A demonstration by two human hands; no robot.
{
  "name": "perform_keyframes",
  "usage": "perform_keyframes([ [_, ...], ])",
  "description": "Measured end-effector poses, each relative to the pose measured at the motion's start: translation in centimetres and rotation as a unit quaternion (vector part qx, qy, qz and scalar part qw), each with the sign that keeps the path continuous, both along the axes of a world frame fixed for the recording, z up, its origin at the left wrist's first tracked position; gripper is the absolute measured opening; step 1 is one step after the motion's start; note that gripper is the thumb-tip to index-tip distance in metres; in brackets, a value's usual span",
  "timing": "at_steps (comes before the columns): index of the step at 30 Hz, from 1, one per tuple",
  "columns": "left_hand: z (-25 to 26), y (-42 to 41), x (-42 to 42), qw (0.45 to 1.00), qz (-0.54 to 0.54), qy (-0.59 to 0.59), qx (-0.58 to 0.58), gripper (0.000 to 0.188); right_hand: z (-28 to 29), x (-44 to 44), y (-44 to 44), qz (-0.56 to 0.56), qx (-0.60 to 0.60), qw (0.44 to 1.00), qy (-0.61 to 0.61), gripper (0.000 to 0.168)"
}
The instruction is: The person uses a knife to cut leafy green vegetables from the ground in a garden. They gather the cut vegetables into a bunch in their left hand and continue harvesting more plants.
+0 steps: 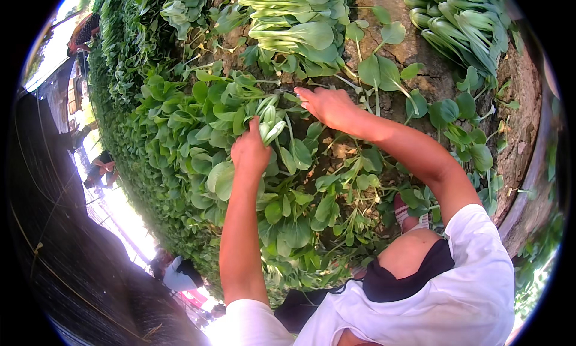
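My left hand is closed around several leafy green plants with pale stalks, beside the dense growing greens. To its upper right, my right hand grips a small tool, mostly hidden by the fingers; its thin metal blade points left towards the stalks in the left hand. Ahead of both hands lies a pile of cut greens, stalks to the left and leaves to the right.
Another pile of cut greens lies on bare soil at the upper right. Loose leaves are scattered nearby. Dark netting hangs at the left, where other people are at the bed's far edge. My foot is beside low plants.
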State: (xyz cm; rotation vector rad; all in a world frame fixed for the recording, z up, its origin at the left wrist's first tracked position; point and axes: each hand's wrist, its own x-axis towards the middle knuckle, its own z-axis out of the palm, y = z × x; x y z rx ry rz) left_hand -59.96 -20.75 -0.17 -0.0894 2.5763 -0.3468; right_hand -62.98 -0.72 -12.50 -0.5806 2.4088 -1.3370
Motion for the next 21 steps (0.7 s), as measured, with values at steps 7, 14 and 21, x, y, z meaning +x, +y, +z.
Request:
perform_keyframes([
  [7,-0.9,-0.1,1.0,0.997,-0.074,0.015,-0.022,0.076,-0.6,-0.9,0.2,0.025,-0.066,0.997,0.044,0.037],
  [14,-0.7,0.5,1.7,0.998,-0.056,0.021,-0.033,0.077,0.1,-2.7,-0.5,0.064,0.102,0.993,0.008,0.039],
  [21,-0.3,1.1,1.5,0.998,-0.046,0.047,-0.01,0.084,0.1,-2.0,-0.2,0.058,0.073,0.995,-0.024,0.04],
])
